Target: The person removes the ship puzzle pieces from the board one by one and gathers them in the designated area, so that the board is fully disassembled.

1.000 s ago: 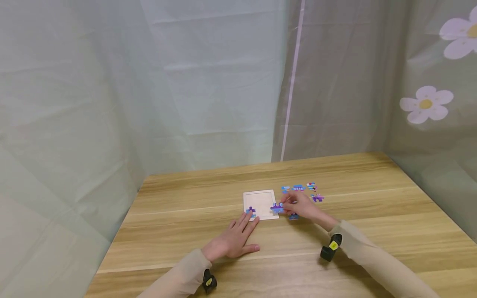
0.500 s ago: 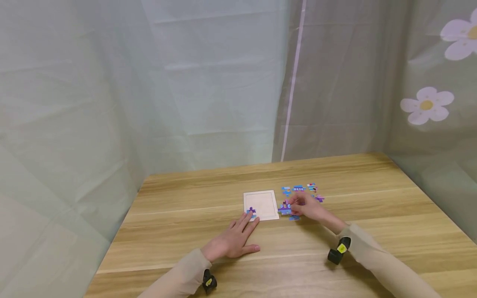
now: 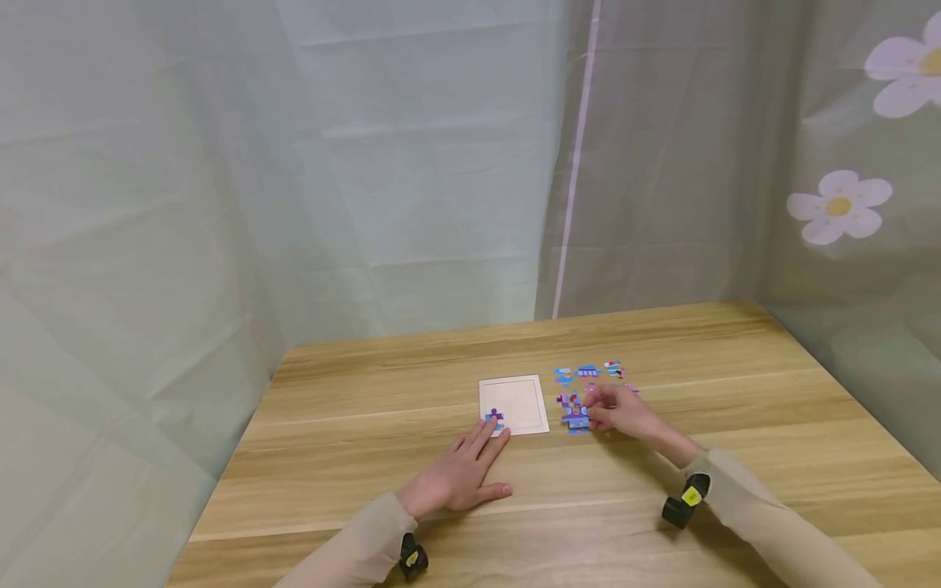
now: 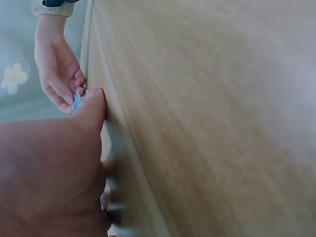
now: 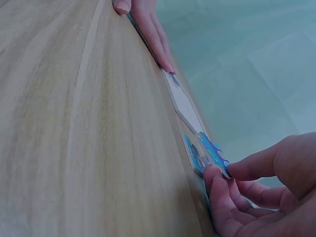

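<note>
My right hand (image 3: 621, 411) pinches a purple and blue jigsaw piece (image 3: 576, 414) between thumb and fingers, right of the white puzzle frame (image 3: 544, 408). In the right wrist view the held piece (image 5: 213, 150) is tilted above another blue piece (image 5: 194, 157) on the table. My left hand (image 3: 459, 474) lies flat with straight fingers. Its fingertips rest at the frame's lower left corner, by a purple and blue piece (image 3: 494, 414) that sits inside the frame and is partly covered by them.
Several loose jigsaw pieces lie beyond and beside my right hand, among them a blue and purple one (image 3: 587, 371) and a multicoloured one (image 3: 613, 368). The wooden table (image 3: 353, 474) ends at hanging curtains (image 3: 412, 204) behind and at the sides.
My right hand has moved right, away from the frame's right edge, carrying the pinched jigsaw piece over the loose pieces. My left hand has stayed in place.
</note>
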`<state>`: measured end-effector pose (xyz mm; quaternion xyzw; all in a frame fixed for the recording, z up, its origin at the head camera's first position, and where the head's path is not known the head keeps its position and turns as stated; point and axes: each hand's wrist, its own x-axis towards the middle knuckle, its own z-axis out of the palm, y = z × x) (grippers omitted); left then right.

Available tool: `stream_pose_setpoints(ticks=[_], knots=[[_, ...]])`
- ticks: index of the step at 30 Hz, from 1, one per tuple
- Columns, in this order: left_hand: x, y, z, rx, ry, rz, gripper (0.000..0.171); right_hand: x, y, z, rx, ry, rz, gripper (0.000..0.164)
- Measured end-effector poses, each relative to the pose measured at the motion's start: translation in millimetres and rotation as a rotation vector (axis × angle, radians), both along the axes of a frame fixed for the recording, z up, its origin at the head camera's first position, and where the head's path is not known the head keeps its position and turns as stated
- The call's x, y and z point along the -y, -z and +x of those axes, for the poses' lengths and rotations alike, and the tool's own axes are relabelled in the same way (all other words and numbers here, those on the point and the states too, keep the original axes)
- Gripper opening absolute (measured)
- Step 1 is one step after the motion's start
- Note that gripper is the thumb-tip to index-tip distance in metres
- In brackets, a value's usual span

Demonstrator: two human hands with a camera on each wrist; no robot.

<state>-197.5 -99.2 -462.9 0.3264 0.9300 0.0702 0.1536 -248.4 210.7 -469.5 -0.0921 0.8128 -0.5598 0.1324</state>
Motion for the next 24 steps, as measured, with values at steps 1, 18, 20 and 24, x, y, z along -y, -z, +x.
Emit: stream_pose_setpoints(ticks=[1,18,20,24], knots=[[0.7,2.3,-0.6,-0.007,0.003,0.003,0.081,-0.6,-0.1,0.3,-0.002,-0.001,0.005,0.015],[1.9,1.3,-1.7,0.003,-0.006,0.020,0.082,-16.5,-7.0,6.7,-0.040,0.048,0.080,0.016],[2.8,6.0,-2.9,-0.015,-0.002,0.006,0.083,-17.9,-6.6,7.0,-0.041,0.051,0.085,0.017],[5.0,20.4,-7.1,-0.057,0.005,0.000,0.085,-21.3,-5.1,7.3,-0.038,0.071,0.107,0.018]])
